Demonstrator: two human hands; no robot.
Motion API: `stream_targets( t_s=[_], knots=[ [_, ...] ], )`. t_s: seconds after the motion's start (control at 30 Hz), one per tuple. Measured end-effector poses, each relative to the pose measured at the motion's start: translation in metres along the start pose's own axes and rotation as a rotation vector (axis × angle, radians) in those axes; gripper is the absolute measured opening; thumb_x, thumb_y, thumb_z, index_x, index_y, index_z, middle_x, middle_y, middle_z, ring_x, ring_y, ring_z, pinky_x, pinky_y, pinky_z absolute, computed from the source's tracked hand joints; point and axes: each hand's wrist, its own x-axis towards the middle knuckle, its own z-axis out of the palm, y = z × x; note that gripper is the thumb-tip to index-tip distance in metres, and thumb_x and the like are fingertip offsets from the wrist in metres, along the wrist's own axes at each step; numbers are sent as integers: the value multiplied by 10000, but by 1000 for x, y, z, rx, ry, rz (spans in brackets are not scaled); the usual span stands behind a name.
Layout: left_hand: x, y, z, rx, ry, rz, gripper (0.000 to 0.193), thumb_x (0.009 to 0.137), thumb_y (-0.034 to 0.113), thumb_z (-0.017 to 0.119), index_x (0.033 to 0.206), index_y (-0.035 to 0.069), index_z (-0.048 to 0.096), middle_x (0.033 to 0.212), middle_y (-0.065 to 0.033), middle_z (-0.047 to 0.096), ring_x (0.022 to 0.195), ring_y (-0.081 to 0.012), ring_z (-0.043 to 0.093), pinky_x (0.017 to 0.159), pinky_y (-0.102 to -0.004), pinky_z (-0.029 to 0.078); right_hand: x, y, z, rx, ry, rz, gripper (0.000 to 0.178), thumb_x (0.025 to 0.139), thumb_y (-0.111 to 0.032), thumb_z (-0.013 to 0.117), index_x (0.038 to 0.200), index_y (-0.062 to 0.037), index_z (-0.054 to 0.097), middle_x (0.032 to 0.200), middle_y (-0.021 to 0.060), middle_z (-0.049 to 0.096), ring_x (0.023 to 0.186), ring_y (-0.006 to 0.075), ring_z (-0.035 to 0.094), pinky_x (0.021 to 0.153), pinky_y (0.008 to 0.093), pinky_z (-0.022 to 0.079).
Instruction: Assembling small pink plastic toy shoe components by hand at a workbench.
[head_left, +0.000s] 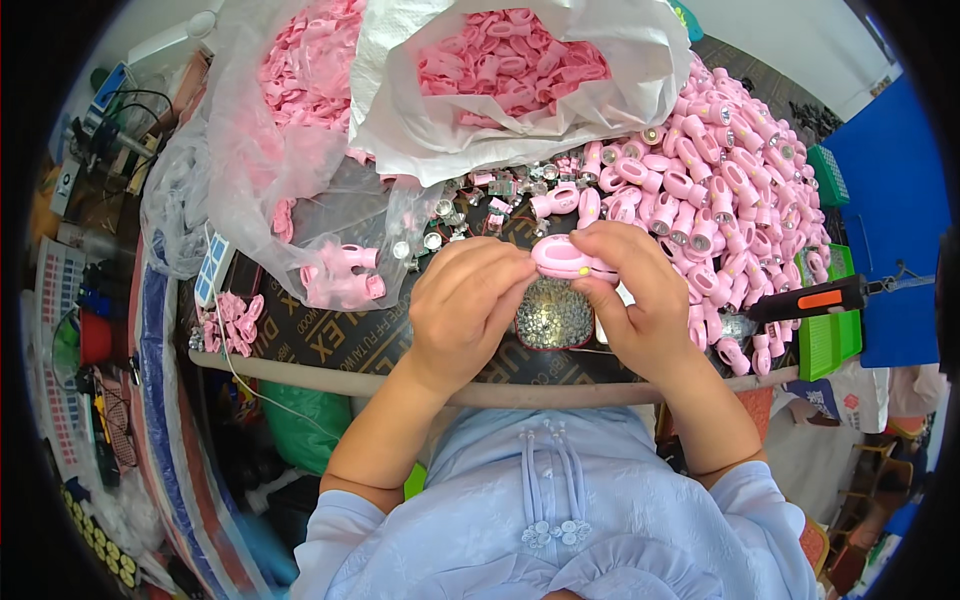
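Note:
Near the table's front edge, my left hand [462, 305] and my right hand [645, 295] pinch a small pink flashlight [562, 252] between them. It lies sideways, with an oval opening in its handle and a yellow button on its side. Just below it on the table sits a round dish [556, 318] full of tiny shiny parts, probably screws. A big heap of similar pink flashlights [735, 180] rises to the right, many showing silver reflector ends. Small reflectors and circuit pieces [500, 188] lie scattered beyond my hands.
A white sack [400, 110] and a clear plastic bag [250, 165] hold pink shell pieces at the back. An electric screwdriver [815, 299] hangs at the right, by a green basket [845, 345]. Small pink parts [232, 322] lie at the left, crossed by a white cable [240, 375].

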Motion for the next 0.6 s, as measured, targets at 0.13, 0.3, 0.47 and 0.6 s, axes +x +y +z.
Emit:
stream_targets(
  t_s=[0.13, 0.3, 0.47, 0.6],
  knots=[
    [1, -1, -2, -15, 13, -5, 299, 730, -7, 806, 997, 33, 677, 952, -115, 702, 869, -304, 680, 794, -405, 560, 2, 0, 0, 15, 10, -21, 345, 808, 9, 741, 1143, 1, 660, 1084, 180, 658, 992, 328, 659, 819, 373, 548],
    [22, 7, -4, -91, -145, -125, 544, 718, 70, 838, 1222, 14, 639, 1130, -138, 704, 1022, -328, 677, 889, -415, 545, 5, -1, -1, 15, 0, -56, 347, 800, 12, 742, 1137, 5, 662, 1089, 186, 659, 984, 332, 661, 819, 376, 549],
    [12, -5, 0, -134, -198, -75, 530, 729, 98, 831, 1225, 17, 662, 1168, -128, 714, 1090, -294, 680, 943, -382, 534, 8, -2, -1, 43, -9, -71, 345, 802, 12, 734, 1140, 8, 662, 1084, 188, 661, 982, 334, 662, 820, 379, 550],
    [19, 4, -2, -95, -162, -65, 450, 755, 61, 808, 1181, 17, 670, 1146, -137, 720, 1062, -298, 689, 924, -374, 544, 10, -3, -4, 40, -25, -86, 354, 802, -4, 739, 1147, 7, 664, 1088, 189, 664, 987, 337, 661, 829, 388, 549]
  ],
)
